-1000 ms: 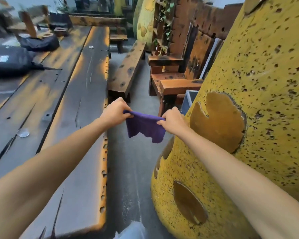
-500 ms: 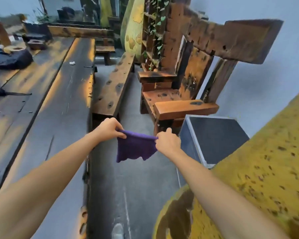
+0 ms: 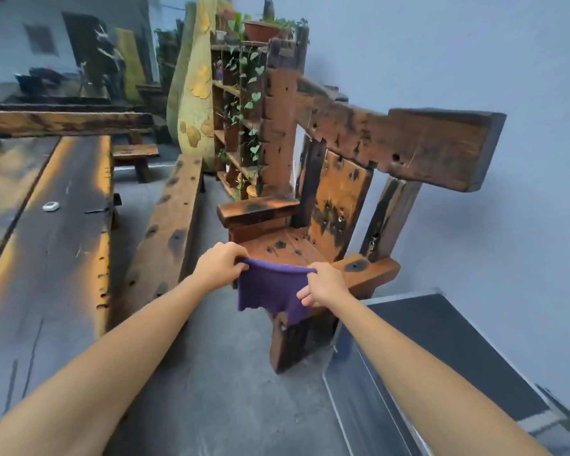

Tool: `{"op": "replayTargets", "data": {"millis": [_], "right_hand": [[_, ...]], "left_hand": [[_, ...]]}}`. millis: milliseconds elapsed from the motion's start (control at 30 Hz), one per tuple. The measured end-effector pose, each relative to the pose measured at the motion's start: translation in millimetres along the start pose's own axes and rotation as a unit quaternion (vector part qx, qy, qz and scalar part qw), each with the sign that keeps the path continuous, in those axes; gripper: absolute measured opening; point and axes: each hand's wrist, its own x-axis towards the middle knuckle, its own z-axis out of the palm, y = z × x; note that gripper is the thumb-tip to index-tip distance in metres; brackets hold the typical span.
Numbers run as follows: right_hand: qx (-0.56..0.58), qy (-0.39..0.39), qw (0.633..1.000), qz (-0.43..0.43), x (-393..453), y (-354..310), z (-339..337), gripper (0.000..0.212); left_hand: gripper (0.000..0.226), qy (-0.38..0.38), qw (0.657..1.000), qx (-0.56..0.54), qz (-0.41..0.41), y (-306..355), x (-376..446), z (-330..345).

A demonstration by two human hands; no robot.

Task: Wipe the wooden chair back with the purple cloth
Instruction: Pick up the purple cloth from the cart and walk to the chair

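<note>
The room was a workshop-like space with a smooth grey concrete floor (image 3: pixel 218 383) and a pale blue-grey wall (image 3: pixel 474 60) on the right. A heavy rustic chair of dark-stained reclaimed wood (image 3: pixel 297 245) stood against that wall, its thick top back rail (image 3: pixel 408 143) jutting out wide above an orange-brown back panel. Just in front of the chair's seat, the left hand (image 3: pixel 219 264) and the right hand (image 3: pixel 323 284) each pinched an upper corner of a purple square cloth (image 3: pixel 270 291), which hung stretched between them, apart from the chair back. To the left ran a long weathered plank table (image 3: pixel 46 258) with orange-worn edges, a small white object (image 3: pixel 50 206) lying on it, and a matching wooden bench (image 3: pixel 168 232) stood between table and chair. Behind the chair stood a wooden shelf with trailing green vines (image 3: pixel 241 103) and a tall yellow pitted sculpture (image 3: pixel 195 93). A dark grey box with a metal rim (image 3: pixel 441 357) sat at lower right.
</note>
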Motion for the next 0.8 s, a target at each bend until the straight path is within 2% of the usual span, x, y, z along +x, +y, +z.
{"op": "replayTargets", "data": {"millis": [200, 334, 500, 800], "right_hand": [[0.063, 0.074, 0.995, -0.032, 119, -33, -26, 0.02], [0.103, 0.118, 0.986, -0.052, 219, -60, -29, 0.027], [0.218, 0.11, 0.97, -0.026, 337, -117, -36, 0.033], [0.172, 0.162, 0.97, -0.061, 533, -204, -23, 0.029]], "left_hand": [[0.023, 0.037, 0.998, 0.022, 0.047, -14, 142, -10], [0.027, 0.058, 0.996, -0.001, 0.067, -43, 250, -5], [0.027, 0.064, 0.996, -0.027, 0.059, -78, 381, -15], [0.034, 0.107, 0.985, -0.12, 0.056, -166, 598, -23]]}}
